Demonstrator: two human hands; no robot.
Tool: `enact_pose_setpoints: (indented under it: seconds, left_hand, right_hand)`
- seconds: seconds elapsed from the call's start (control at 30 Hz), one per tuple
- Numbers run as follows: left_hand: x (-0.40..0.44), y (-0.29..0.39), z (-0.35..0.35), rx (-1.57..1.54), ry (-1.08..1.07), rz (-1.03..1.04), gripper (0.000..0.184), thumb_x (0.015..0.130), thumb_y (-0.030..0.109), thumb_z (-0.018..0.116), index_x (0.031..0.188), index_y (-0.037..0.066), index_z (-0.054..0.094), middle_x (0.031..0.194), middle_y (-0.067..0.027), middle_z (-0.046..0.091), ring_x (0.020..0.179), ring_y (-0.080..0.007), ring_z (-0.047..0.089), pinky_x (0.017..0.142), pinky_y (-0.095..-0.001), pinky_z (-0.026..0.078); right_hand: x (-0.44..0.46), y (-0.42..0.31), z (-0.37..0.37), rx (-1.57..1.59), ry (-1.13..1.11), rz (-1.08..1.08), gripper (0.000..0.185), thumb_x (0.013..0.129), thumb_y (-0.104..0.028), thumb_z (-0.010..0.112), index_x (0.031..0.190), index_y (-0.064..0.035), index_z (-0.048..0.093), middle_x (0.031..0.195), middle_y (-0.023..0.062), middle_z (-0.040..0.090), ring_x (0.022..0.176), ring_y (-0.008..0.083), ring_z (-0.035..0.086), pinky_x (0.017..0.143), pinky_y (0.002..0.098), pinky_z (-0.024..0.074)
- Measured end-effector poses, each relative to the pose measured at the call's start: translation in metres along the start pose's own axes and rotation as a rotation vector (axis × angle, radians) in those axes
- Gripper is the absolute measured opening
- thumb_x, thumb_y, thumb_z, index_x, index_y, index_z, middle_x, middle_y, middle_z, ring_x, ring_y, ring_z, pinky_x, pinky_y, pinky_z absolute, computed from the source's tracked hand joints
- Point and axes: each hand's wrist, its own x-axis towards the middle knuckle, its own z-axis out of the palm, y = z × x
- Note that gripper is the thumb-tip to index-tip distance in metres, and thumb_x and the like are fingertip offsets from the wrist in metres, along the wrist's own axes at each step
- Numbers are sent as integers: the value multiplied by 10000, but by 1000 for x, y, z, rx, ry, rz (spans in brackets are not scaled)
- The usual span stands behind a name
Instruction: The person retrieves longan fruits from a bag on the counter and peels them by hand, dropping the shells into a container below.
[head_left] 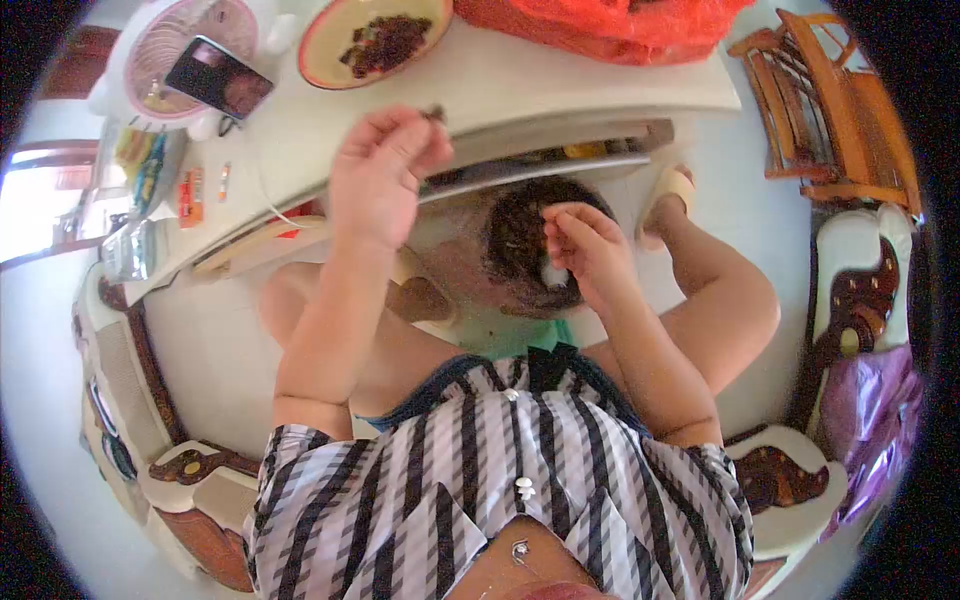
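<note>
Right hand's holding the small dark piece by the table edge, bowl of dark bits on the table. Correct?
Wrong hand: head view shows the left hand holding the small dark piece by the table edge. Bowl of dark bits is on the table.

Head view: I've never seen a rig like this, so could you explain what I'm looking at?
There is no machine here: a camera on a person's head looks down at their own bare hands. On the white table are a bowl of dark bits, a red bag and, at the far left, a phone. The left hand pinches a small dark piece. The right hand is over a dark basin; whether its fingers hold anything is unclear.
</note>
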Motion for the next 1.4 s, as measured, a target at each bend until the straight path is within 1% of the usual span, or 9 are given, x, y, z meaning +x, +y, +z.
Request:
enact_pose_setpoints:
  seconds: [0.1,0.4,0.53,0.83,0.97,1.07,1.2,1.27,1.4]
  left_hand:
    - [44,38,-13,234,66,308,143,778,-9,556,919,-26,573,835,-105,595,728,-189,583,680,-279,496]
    - [44,40,-14,273,160,227,178,796,38,535,954,-40,560,880,-77,586,751,-145,553,690,-261,461]
    - [-12,7,5,716,-268,-316,134,793,63,531,915,29,578,862,-35,570,754,-111,532,708,-239,429]
    - [-22,-67,-15,935,-678,-198,145,749,107,592,873,33,599,799,-53,554,720,-149,541,666,-263,439]
    - [-23,-68,-22,1068,-750,-134,158,740,150,587,860,48,591,842,-96,553,768,-222,563,682,-310,451]
    - [-30,-70,-17,1153,-768,-102,171,743,169,584,872,55,586,857,-85,555,780,-234,561,688,-324,453]
    - [-34,-74,-25,1119,-770,-47,172,745,165,583,878,56,589,841,-93,559,769,-236,564,686,-328,454]
    - [-35,-71,-24,1081,-765,-37,176,746,162,582,883,52,589,832,-98,562,758,-242,567,683,-328,456]
    - [-36,-70,-17,1011,-694,-2,174,758,133,586,911,50,590,798,-79,565,742,-189,563,674,-293,456]
  right_hand:
    - [6,7,3,-60,-17,-10,152,836,-137,516,927,-36,582,772,21,569,627,98,520,522,217,418]
    - [1,-11,4,-100,-5,-175,150,839,-148,514,870,-21,588,639,12,540,549,84,484,510,211,391]
    - [-7,-47,0,-264,82,-375,179,848,-157,506,791,-17,601,613,13,534,547,83,479,537,208,384]
    - [39,-242,52,-1396,429,-1267,211,800,-162,531,960,-57,619,824,95,631,762,190,601,687,287,457]
    - [133,-284,43,-2087,532,-708,236,775,-167,460,929,-101,626,920,131,612,874,290,584,774,397,458]
    - [155,-273,31,-2097,624,-506,222,771,-165,459,902,-89,620,937,131,609,900,291,573,794,386,453]
    - [123,-266,34,-1843,568,-818,270,758,-198,526,997,-92,593,969,112,608,910,274,579,786,396,447]
    - [120,-268,5,-1387,282,-1080,303,778,-227,544,1036,-70,568,943,98,619,835,226,599,716,344,467]
    - [32,-232,24,-411,-53,-681,287,847,-251,480,1014,-26,545,854,75,603,716,125,559,611,229,451]
